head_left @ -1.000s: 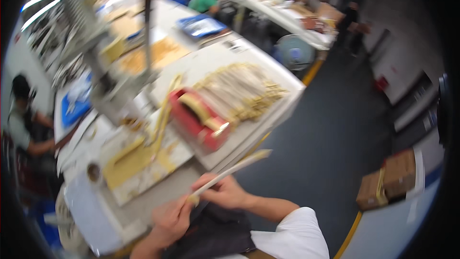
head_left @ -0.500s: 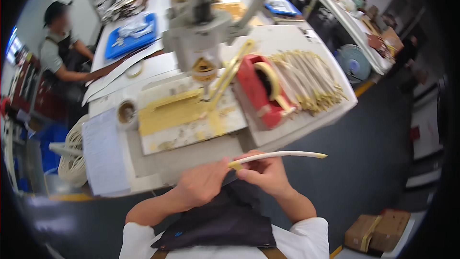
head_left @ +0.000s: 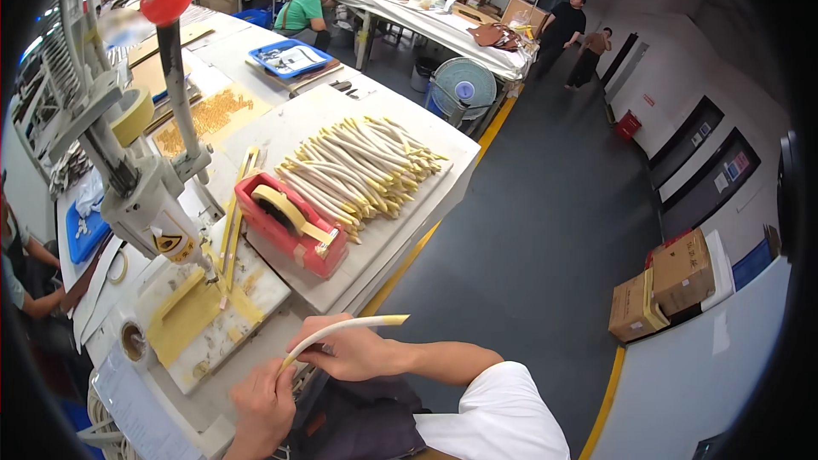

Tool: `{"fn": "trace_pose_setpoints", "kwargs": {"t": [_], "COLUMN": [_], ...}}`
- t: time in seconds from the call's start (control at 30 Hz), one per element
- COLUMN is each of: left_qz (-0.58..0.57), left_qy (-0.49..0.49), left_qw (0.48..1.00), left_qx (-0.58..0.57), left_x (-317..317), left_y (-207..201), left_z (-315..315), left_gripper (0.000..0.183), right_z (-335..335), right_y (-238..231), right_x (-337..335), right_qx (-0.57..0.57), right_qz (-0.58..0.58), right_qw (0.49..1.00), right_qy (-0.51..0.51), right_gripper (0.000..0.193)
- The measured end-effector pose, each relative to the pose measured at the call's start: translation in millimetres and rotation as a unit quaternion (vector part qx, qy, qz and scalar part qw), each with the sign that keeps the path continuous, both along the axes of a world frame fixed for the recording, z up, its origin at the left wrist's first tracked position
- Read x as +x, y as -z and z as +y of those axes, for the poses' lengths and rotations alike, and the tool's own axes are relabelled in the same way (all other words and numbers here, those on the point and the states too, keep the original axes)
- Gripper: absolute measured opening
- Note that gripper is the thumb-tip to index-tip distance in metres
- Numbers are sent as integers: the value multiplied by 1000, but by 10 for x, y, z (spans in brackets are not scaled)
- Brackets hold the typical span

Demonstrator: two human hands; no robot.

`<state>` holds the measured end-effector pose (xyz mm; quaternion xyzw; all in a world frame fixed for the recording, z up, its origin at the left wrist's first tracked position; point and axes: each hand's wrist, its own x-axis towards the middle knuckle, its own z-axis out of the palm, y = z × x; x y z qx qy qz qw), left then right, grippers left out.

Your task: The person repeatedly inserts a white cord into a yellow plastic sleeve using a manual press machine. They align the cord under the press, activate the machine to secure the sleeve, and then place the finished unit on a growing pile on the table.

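A short white cord [head_left: 345, 324] with yellow tape on its free end curves up and to the right between my hands. My left hand [head_left: 262, 405] pinches its near end. My right hand [head_left: 348, 351] is closed around the same end, thumb and fingers bent beside the left fingertips. How the near end is finished is hidden by the fingers. Just beyond my hands, a red tape dispenser [head_left: 317, 257] with a roll of yellowish tape stands on the table. Behind it lies a pile of similar white cords [head_left: 354, 172] with yellow-taped ends.
On the left stands a hand press [head_left: 149, 204] with a red knob above a tape-covered board [head_left: 177, 356]. Blue trays [head_left: 290, 58] lie farther back. A fan [head_left: 463, 89] stands past the table corner. Cardboard boxes [head_left: 682, 271] are stacked right. A co-worker in green [head_left: 302, 13] sits beyond.
My view has swung to the right, so the table and press now sit farther left and more aisle shows. Both hands keep hold of the cord, whose free end now points more upward.
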<state>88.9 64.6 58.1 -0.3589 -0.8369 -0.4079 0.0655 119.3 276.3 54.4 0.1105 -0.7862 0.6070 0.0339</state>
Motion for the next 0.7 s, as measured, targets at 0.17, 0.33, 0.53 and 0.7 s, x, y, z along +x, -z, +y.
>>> {"fn": "trace_pose_setpoints", "kwargs": {"t": [0.17,0.33,0.53,0.7], "left_qz": [-159,-407,-609,-705], "left_qy": [-10,8,52,117], "left_qw": [987,909,770,656], "left_qx": [25,85,181,242], "left_x": [62,37,-21,-43], "left_y": [10,-253,-205,-20], "left_z": [-136,-152,-139,-146], "left_gripper": [10,18,26,33], "right_z": [-22,36,53,115], "right_y": [-40,-69,-31,12], "right_x": [-33,-62,-85,-106], "right_qx": [4,-37,-50,-69], "right_qz": [66,53,117,122], "right_qw": [997,993,986,979], "right_qy": [-34,-97,-112,-151], "right_gripper": [17,24,26,18]}}
